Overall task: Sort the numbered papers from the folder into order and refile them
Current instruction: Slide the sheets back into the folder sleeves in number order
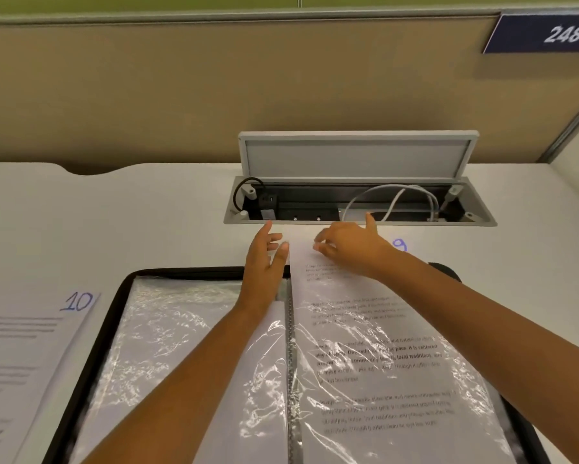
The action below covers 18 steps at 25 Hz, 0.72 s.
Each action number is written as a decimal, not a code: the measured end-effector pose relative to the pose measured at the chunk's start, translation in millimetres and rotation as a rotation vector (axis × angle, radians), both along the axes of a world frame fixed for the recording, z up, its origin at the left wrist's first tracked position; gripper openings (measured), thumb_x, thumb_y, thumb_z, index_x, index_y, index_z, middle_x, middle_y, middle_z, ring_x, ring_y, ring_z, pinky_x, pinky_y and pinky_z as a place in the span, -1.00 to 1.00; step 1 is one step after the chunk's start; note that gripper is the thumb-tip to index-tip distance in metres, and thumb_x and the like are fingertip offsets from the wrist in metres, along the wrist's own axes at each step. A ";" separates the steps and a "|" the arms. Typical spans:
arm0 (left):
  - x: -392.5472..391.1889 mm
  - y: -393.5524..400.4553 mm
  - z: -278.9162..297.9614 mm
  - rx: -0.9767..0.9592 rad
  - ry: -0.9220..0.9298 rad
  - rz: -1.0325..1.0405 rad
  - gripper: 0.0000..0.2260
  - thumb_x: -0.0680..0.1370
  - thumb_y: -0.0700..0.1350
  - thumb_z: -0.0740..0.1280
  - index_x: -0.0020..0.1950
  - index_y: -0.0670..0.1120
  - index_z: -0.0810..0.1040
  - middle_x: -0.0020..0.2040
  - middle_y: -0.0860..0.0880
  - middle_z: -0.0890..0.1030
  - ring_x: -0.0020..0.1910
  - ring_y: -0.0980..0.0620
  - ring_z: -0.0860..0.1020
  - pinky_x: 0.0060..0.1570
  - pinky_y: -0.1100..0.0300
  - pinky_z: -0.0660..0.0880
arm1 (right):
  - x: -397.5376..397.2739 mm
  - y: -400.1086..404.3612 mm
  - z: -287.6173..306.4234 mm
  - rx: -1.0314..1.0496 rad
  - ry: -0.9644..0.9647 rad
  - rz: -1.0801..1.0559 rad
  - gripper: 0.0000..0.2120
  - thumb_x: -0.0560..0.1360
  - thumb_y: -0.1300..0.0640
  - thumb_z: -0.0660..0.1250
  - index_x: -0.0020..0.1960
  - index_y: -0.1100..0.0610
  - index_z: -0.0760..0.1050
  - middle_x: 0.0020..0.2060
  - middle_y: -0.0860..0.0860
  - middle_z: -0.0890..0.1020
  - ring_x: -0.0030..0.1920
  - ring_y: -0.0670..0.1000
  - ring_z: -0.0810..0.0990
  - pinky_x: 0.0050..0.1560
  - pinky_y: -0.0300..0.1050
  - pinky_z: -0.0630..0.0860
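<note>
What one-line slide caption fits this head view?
Both hands, left hand and right hand, work sheet 9 at the open folder; sheet 10 lies beside.

The top of the sheet numbered 9 (358, 329) is pinched by the right hand (345, 246) over the open folder (120, 296); the left hand (264, 259) is held open beside it.

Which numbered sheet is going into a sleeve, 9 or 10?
Sheet 9: both hands are at its top, its lower part inside the folder's right sleeve. Sheet 10 lies loose, left of the folder.
</note>
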<state>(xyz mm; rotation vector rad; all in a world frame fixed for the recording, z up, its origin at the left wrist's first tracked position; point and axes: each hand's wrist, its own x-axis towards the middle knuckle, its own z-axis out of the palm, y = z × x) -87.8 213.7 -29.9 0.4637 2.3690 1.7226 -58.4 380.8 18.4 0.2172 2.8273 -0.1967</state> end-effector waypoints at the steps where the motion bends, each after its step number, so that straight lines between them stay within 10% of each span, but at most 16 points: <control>1: 0.1 -0.5 0.1 -0.002 0.001 0.002 -0.60 0.62 -0.07 0.15 0.46 0.02 0.19 0.21 0.09 0.37 0.09 0.22 0.39 -0.09 0.57 0.30 | 5.4 -2.4 1.5 0.005 -0.007 0.025 -0.61 0.63 -0.11 0.02 0.37 -0.04 0.37 0.38 0.00 0.41 0.42 0.05 0.30 0.41 0.29 -0.25; 13: 1.1 2.9 3.4 0.030 0.003 0.052 -0.62 0.62 -0.09 0.15 0.44 -0.08 0.24 0.15 0.03 0.41 0.12 0.13 0.39 -0.13 0.62 0.30 | 64.5 -37.0 16.3 0.040 -0.076 -0.044 -0.66 0.53 -0.24 0.17 -0.02 0.03 0.46 -0.10 -0.03 0.58 -0.05 0.00 0.49 0.27 0.06 0.18; 18: 1.1 1.5 7.0 0.032 -0.020 0.031 -0.63 0.63 -0.07 0.14 0.43 -0.08 0.26 0.16 0.02 0.41 0.14 0.12 0.39 -0.12 0.61 0.31 | 60.6 -35.3 20.7 0.081 -0.058 -0.163 -0.59 0.57 -0.21 0.11 0.04 0.05 0.57 -0.05 -0.02 0.58 0.05 0.02 0.52 0.40 0.19 0.01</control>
